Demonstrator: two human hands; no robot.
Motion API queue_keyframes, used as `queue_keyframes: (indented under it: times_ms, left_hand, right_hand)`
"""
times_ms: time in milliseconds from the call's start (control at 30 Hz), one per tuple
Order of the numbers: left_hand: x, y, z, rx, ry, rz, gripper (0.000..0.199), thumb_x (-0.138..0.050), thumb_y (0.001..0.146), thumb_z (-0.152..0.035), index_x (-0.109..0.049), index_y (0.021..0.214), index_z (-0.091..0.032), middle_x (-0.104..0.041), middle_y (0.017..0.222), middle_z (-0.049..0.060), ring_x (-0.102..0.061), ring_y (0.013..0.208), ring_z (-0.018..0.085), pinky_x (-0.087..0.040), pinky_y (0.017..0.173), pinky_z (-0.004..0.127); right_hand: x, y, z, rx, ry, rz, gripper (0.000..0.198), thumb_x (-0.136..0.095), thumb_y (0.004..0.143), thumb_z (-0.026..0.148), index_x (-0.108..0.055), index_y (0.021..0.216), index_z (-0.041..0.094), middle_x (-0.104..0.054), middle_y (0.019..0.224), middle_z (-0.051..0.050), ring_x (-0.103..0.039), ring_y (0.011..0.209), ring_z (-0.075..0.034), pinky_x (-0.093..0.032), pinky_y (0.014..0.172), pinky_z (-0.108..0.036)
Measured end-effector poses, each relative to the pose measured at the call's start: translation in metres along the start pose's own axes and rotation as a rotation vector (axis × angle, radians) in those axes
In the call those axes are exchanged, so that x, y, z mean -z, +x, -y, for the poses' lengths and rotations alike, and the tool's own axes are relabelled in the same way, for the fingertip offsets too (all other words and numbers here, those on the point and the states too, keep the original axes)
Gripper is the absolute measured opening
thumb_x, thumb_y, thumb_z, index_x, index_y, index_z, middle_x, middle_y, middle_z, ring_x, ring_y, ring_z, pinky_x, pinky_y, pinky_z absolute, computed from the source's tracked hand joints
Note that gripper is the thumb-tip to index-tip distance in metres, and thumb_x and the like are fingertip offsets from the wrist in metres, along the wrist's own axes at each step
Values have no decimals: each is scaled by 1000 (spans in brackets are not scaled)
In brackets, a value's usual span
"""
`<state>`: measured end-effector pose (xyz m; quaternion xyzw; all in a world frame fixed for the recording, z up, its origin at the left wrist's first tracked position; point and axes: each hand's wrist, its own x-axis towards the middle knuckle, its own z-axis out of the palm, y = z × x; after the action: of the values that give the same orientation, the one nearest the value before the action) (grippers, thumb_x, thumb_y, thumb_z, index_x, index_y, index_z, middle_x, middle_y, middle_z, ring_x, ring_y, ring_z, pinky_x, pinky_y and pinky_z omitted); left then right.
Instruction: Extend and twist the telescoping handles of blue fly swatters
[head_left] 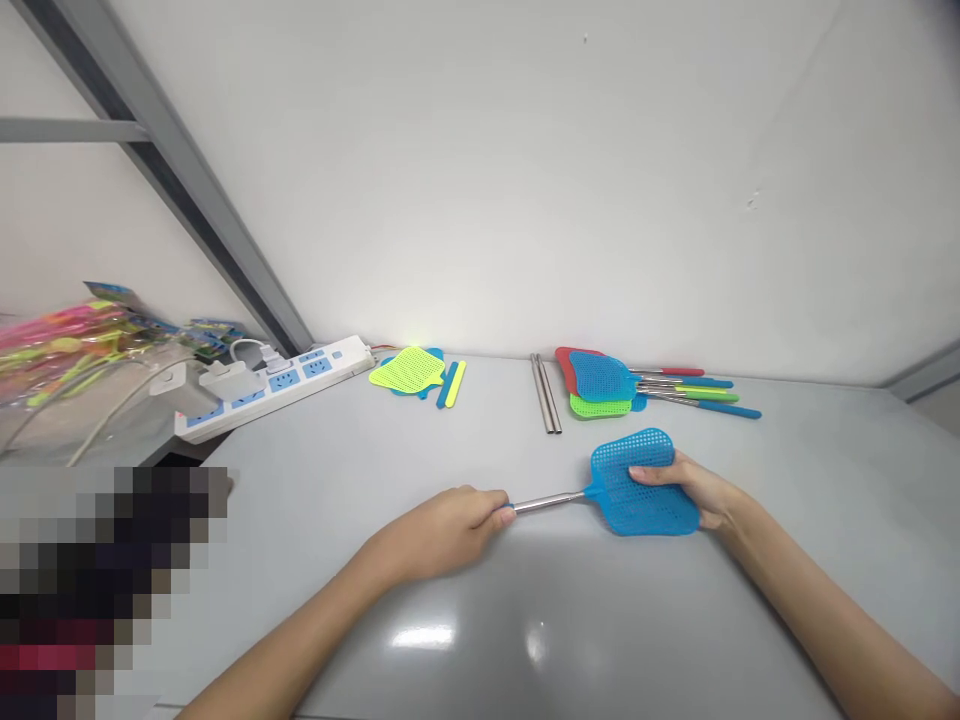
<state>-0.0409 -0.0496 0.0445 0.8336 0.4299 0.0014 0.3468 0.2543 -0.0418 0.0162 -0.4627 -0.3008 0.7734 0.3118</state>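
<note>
A blue fly swatter with a metal shaft is held level above the grey table. My left hand is closed round its handle end, which the fingers mostly hide. At the other end, my right hand grips the perforated blue head, thumb on top and the other fingers hidden beneath. Behind it lies a pile of fly swatters with red, blue and green heads, their handles pointing right. Two bare metal tubes lie side by side left of that pile.
A yellow swatter head rests on blue ones near the wall, beside a blue handle and a yellow handle. A white power strip with plugs stands at the left. Plastic-wrapped colourful goods lie beyond it. A pixelated area covers the lower left.
</note>
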Motion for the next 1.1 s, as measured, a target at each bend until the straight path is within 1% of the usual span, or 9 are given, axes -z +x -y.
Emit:
queue_keyframes:
  times_ms: [167,333,433,600,767,900,1100]
  left_hand:
    - [-6,-2,-5,-8,-12,7,41,-15,83,-44,-42,65,-19,-45,60,0,-44,66,16,-27,53,24]
    - [-8,-3,-7,7,23,3,42,-14,83,-43,-45,68,-19,-45,59,0,-44,57,14,-26,50,24]
    - [-12,-4,-8,-7,105,-31,39,-17,84,-40,-47,72,-19,-48,60,2,-45,55,15,-24,48,25]
    - [-21,-4,-11,-61,369,-90,32,-17,86,-31,-44,75,-18,-52,57,3,-47,49,17,-20,45,27]
    - [-26,1,-16,-66,546,-111,27,-18,86,-24,-42,75,-18,-54,59,2,-49,46,17,-18,43,28]
    - [-26,4,-20,-19,590,-121,23,-21,85,-21,-42,75,-18,-54,63,2,-50,47,17,-19,41,27]
    - [-26,8,-18,-5,598,-199,23,-21,85,-23,-41,74,-19,-54,63,1,-51,51,16,-23,42,26]
  right_hand:
    - [1,-3,-1,-10,-13,-31,27,-63,64,15,-61,90,14,-65,89,-10,-61,80,-25,-45,77,-43]
    - [-1,-3,-2,-6,-5,-26,27,-63,64,16,-61,91,14,-65,89,-10,-61,80,-26,-46,76,-43]
    - [0,-1,-4,-11,-1,-23,27,-63,64,15,-60,91,14,-65,88,-10,-61,81,-26,-45,77,-43]
    - [3,1,-5,-19,-19,-33,28,-63,63,16,-60,91,12,-65,88,-11,-61,80,-26,-45,77,-42]
    - [3,0,-4,-10,-7,-37,27,-63,64,15,-61,91,13,-66,82,-10,-62,74,-23,-47,73,-39]
    - [5,1,-3,-22,36,-32,31,-61,65,15,-59,96,14,-66,84,-11,-63,70,-22,-49,69,-38]
    - [5,1,-2,-47,62,-39,36,-59,67,15,-56,103,16,-65,88,-10,-62,76,-24,-48,73,-40]
